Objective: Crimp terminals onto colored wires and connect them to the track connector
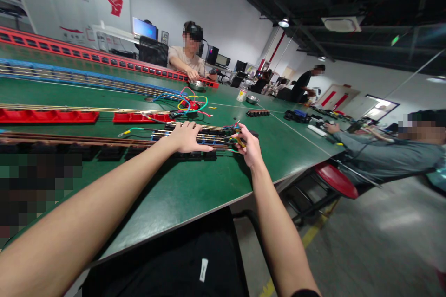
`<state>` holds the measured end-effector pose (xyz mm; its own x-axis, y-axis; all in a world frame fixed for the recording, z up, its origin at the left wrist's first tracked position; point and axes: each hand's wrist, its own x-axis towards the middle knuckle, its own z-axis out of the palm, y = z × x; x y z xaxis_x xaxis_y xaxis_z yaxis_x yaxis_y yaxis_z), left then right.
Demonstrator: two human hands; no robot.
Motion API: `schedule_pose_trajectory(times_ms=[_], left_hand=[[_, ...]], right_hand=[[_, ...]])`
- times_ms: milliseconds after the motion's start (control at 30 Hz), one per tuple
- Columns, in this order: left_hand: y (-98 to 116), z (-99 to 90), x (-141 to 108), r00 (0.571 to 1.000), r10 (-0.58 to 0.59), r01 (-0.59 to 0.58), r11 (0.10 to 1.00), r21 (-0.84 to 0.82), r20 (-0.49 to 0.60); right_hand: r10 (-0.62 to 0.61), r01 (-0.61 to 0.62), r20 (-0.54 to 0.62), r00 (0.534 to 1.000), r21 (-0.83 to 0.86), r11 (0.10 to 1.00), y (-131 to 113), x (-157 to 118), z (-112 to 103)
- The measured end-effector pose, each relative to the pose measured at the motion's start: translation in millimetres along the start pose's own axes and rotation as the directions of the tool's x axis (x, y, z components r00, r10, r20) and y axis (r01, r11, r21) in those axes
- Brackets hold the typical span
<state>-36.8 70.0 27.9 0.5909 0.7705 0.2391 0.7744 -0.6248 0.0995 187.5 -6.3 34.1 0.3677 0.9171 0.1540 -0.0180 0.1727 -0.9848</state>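
Observation:
My left hand (186, 137) lies with fingers spread over a long rail assembly, pressing down on its parallel rails with blue and black parts (209, 138). At the right end of those rails, my right hand (248, 145) has its fingers closed around a small yellow-and-dark item (240, 141), partly hidden by the fingers. Short coloured wires (237, 124) stick up beside the right fingertips. A green wire with a ring terminal (130, 131) extends left of my left hand. Brown rails on black blocks (104, 141) run along the near side.
Beyond lie red trays (49, 116), a blue rail strip (87, 78), a long red frame (104, 58) and coiled coloured wires (193, 102). A metal bowl (197, 84) stands by a co-worker across the green table (278, 148). Another person sits at right, near a red stool (336, 180).

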Motion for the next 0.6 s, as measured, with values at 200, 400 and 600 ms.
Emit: schedule_pose_trajectory(times_ms=[200, 400, 600], left_hand=[[0.6, -1.2, -0.6, 1.000, 0.001, -0.001, 1.000, 0.017, 0.006], [1.2, -2.6, -0.5, 1.000, -0.003, 0.003, 1.000, 0.006, 0.026], [2.4, -4.6, -1.4, 0.999, -0.014, 0.014, 1.000, 0.000, 0.037]], right_hand=[[-0.043, 0.044, 0.048, 0.998, -0.006, 0.999, -3.2, -4.6, -1.4], [-0.213, 0.227, 0.080, 0.974, -0.288, 0.930, 8.7, -2.0, 1.5], [-0.295, 0.336, 0.159, 0.942, -0.443, 0.831, 16.8, -0.7, -0.9]])
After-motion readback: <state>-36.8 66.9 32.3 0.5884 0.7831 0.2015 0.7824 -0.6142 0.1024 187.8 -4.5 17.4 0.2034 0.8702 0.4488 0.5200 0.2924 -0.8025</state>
